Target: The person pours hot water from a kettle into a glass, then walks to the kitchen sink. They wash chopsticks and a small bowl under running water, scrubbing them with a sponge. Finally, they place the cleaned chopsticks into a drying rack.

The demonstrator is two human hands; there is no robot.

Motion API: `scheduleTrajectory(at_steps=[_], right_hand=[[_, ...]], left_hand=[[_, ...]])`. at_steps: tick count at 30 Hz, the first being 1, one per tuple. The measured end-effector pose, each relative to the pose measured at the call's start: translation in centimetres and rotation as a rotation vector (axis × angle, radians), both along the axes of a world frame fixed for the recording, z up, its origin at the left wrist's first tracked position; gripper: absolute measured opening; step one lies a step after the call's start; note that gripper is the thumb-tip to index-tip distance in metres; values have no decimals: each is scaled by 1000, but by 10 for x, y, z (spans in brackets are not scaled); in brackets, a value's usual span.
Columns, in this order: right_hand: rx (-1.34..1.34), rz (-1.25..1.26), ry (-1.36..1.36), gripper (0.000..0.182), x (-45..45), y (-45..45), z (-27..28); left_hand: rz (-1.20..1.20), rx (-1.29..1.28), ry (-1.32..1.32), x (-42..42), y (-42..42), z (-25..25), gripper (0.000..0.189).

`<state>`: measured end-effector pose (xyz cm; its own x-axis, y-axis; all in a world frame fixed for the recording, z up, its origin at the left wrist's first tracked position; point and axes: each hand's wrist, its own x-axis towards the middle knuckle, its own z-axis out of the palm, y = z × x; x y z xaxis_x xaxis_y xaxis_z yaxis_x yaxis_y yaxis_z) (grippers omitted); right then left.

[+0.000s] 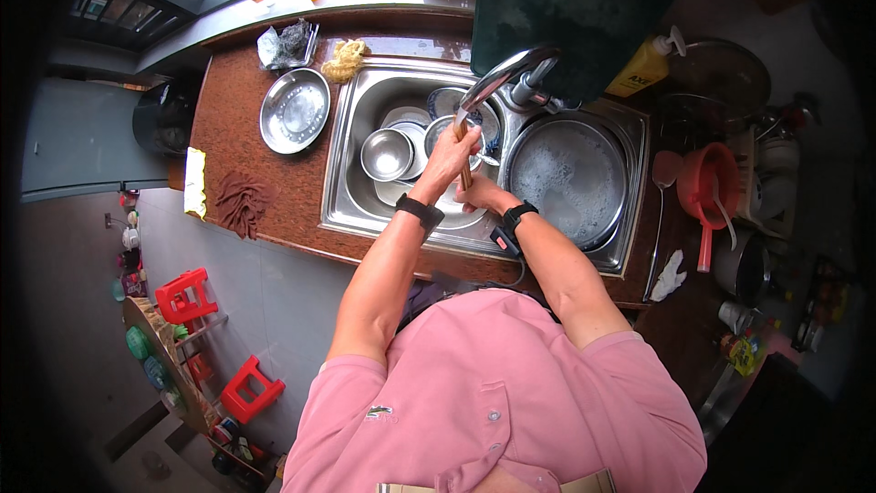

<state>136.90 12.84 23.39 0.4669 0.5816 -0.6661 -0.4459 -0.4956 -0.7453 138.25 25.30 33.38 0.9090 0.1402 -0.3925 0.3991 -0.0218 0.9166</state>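
Note:
My left hand and my right hand grip a small bundle of brown chopsticks above the left sink basin. The left hand is around the upper part, the right one lower down. Directly over them, the spout of the chrome faucet runs water onto the sticks. Beneath and around my hands lie a small steel bowl, a blue-patterned plate, a spoon and several other dishes, partly covered by my hands. A large round basin of sudsy water fills the right side.
On the left counter sit a steel dish, a brown cloth, a yellow mesh scrubber and a tray with scouring pads. A dark green cutting board and a yellow pump bottle stand behind. A red ladle lies right.

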Motion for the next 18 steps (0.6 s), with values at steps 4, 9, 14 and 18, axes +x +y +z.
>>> scheduleTrajectory(at_steps=[4, 9, 14, 18], right_hand=[[3, -70, -52, 17, 7, -6, -7], [60, -68, -99, 17, 8, -3, 0], [67, -42, -119, 20, 9, 3, -6], [-42, -29, -228, 23, 11, 10, 16]], left_hand=[[73, -50, -73, 6, -2, 9, 47], [244, -320, -26, 3, 0, 18, 53], [153, -350, -98, 5, 9, 1, 43], [32, -120, 16, -2, 0, 23, 41]])
